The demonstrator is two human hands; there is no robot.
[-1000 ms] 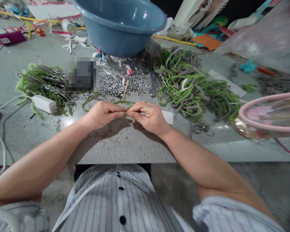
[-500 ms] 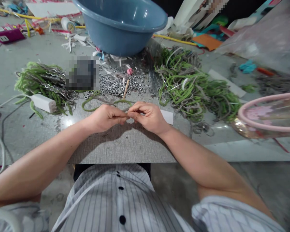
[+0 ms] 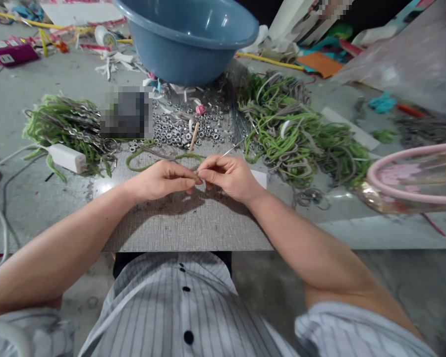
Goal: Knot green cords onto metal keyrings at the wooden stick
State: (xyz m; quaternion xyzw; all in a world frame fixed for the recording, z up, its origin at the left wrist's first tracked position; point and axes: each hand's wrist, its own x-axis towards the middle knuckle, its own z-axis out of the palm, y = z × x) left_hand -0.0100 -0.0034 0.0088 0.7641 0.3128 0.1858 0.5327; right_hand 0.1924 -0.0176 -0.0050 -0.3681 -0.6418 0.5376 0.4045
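My left hand (image 3: pixel 165 179) is pinched closed at the middle of the table, fingertips against those of my right hand (image 3: pixel 226 177). A thin metal needle (image 3: pixel 233 148) sticks out up and to the right from my right hand's pinch. Between the fingertips is something small, mostly hidden; a green and grey cord (image 3: pixel 136 162) loops on the table just behind the hands and runs toward them. Many metal rings (image 3: pixel 171 134) lie scattered beyond the cord, with a small wooden stick (image 3: pixel 194 137) among them.
A blue basin (image 3: pixel 186 59) stands behind the rings. Green and grey cord bundles lie left (image 3: pixel 59 119) and right (image 3: pixel 286 134). A white adapter (image 3: pixel 67 157) with a cable is at the left, a pink-rimmed object (image 3: pixel 375 171) at the right.
The needle now points up and right from my right hand; earlier a similar thin line lay over the right cord pile. The fingers of both hands have shifted slightly, still pinched together.
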